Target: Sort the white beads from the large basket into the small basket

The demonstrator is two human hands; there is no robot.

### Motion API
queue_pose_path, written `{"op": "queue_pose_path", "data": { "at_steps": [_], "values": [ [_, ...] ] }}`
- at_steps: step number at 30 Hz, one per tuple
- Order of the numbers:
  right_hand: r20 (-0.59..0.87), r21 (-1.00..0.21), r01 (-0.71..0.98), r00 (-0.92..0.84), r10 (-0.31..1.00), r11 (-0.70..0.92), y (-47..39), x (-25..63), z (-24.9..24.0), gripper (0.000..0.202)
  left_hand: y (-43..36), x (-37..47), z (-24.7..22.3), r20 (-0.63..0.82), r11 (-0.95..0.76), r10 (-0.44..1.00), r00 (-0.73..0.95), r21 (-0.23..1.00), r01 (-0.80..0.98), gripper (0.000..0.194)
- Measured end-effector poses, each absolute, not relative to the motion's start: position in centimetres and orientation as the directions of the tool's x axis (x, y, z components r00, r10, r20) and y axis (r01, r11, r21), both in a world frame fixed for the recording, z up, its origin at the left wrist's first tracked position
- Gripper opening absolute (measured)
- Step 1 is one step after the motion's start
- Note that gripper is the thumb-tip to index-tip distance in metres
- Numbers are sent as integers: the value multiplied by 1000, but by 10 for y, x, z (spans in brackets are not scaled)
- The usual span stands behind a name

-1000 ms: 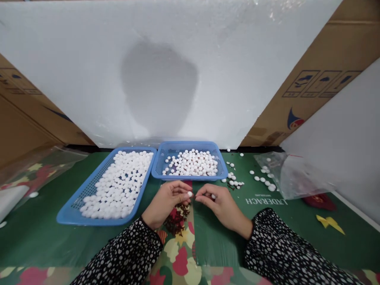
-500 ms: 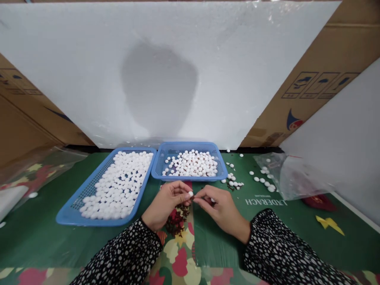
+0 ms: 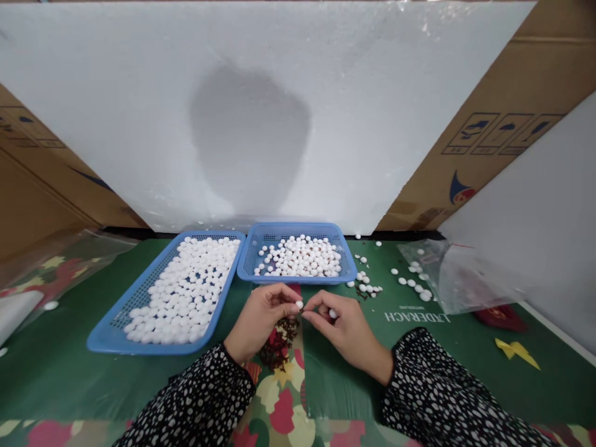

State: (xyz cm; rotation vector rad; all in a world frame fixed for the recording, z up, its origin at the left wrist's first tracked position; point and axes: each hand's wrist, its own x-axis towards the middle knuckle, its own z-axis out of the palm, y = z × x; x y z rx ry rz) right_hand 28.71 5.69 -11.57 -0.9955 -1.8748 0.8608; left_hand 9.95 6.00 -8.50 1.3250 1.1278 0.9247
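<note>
Between the thumb and fingers of my left hand [image 3: 254, 320] is a small white ball [image 3: 299, 305], pinched near its edge. My right hand [image 3: 347, 326] is close by on the right, its thumb and forefinger nearly together beside that ball; whether they hold anything tiny I cannot make out. A second white ball [image 3: 333, 314] sits within the curled fingers of the right hand. Under the left fingertips lies a heap of small dark reddish-brown bits [image 3: 275, 352], partly hidden by the hand.
Two blue perforated baskets, one on the left [image 3: 105, 340] and one behind the hands [image 3: 298, 280], hold many white balls. Loose balls [image 3: 410, 282] and a clear plastic bag [image 3: 459, 279] lie right. Yellow scraps [image 3: 516, 352] are farther right. A white foam board [image 3: 354, 124] stands behind.
The right thumb and forefinger have drawn slightly away from the ball in the left hand, leaving a small gap. The ball inside the right fingers shows more fully. The baskets stay put.
</note>
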Motion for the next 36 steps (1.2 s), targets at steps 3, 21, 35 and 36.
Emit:
{"op": "queue_pose_path", "data": {
  "at_steps": [3,21,35,36],
  "values": [
    [349,-848,281,-345,872,450,57,286,-117,8,59,100,-88,-99,91,966,240,995,44,5],
    [443,-817,100,-521,729,568,58,279,-88,26,46,103,-67,-55,88,977,204,983,-158,24],
    [304,-928,-21,-617,726,371,81,270,-84,25,57,-72,-59,-216,19,976,-27,-38,999,58],
    [326,-882,88,-595,735,462,90,270,-82,21,61,-71,-62,-216,-23,976,18,-23,999,57]
  ]
}}
